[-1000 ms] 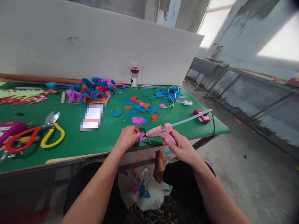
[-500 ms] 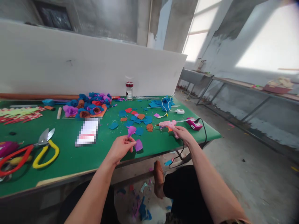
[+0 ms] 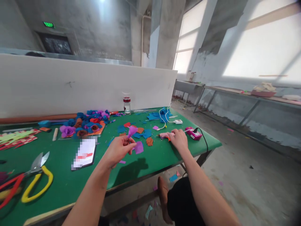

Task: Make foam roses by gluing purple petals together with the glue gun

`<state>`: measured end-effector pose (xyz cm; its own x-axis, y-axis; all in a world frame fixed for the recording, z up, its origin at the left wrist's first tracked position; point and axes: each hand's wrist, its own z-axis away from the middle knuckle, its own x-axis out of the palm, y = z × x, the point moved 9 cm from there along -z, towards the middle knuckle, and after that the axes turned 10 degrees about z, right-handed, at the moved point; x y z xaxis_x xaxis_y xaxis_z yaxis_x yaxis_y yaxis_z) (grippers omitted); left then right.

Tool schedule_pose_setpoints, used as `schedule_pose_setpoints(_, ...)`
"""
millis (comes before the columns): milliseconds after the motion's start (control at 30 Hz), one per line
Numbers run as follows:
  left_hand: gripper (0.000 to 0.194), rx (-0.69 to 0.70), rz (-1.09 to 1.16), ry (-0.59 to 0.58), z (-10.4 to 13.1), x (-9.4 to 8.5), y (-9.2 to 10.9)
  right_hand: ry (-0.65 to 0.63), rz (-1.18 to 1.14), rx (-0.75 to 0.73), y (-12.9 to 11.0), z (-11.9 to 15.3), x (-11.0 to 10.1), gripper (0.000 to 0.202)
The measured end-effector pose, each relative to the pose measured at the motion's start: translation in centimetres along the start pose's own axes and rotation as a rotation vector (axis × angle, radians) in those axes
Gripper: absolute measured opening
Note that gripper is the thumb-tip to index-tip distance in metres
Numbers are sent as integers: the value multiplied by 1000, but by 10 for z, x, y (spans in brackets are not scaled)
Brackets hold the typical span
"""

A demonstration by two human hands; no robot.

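My left hand (image 3: 120, 148) is closed, pinching a small purple crepe-paper flower (image 3: 132, 130) above the table. A purple paper square (image 3: 139, 147) shows at the same fingertips. To the right, my right hand (image 3: 180, 140) curls over the pink hot glue gun (image 3: 164, 135) low at the table top; its handle is hidden under the fingers. Beyond both hands lie blue paper pieces (image 3: 147, 133) and brown paper pieces (image 3: 149, 142). A magenta power socket (image 3: 193, 133) with a black cord sits just right of my right hand.
Large scissors (image 3: 37, 166) and a phone (image 3: 83, 153) lie at left on the green table (image 3: 150, 160). Behind them is a pile of paper flowers (image 3: 87, 124). A lidded glass jar (image 3: 127, 105) stands by the white board (image 3: 98, 81). A white charger (image 3: 178, 121) lies at back right.
My right hand has shifted over the top of the glue gun, which sits lower toward the table. My left hand still holds the purple flower. The view has tilted up.
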<state>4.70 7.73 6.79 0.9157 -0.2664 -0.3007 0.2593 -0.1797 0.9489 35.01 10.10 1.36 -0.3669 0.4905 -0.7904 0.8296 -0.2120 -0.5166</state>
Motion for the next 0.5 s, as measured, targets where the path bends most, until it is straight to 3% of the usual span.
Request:
schedule_pose_setpoints(67, 20, 33, -16, -17, -2, -5, 5, -92, -303, -79, -42, 8, 6, 36)
schedule_pose_setpoints(133, 20, 37, -40, 1, -3, -13, 3, -353, -681, -142, -90, 27, 29, 45)
schedule_pose_setpoints(200, 20, 25, -57, 38, -4, -20, -5, -645, -909, -141, -129, 55, 56, 48)
schedule_pose_setpoints(267, 20, 6, -55, 80, -6, -27, -16, -794, -1029, -173, -155, 78, 74, 43)
schedule_pose_setpoints(367, 20, -37, -39, 138, -9, -34, -33, -807, -1060, -157, -164, 93, 94, 29)
schedule_pose_setpoints(500, 22, -98, -36, 175, -12, -37, -49, -771, -1055, -95, -163, 90, 110, 18)
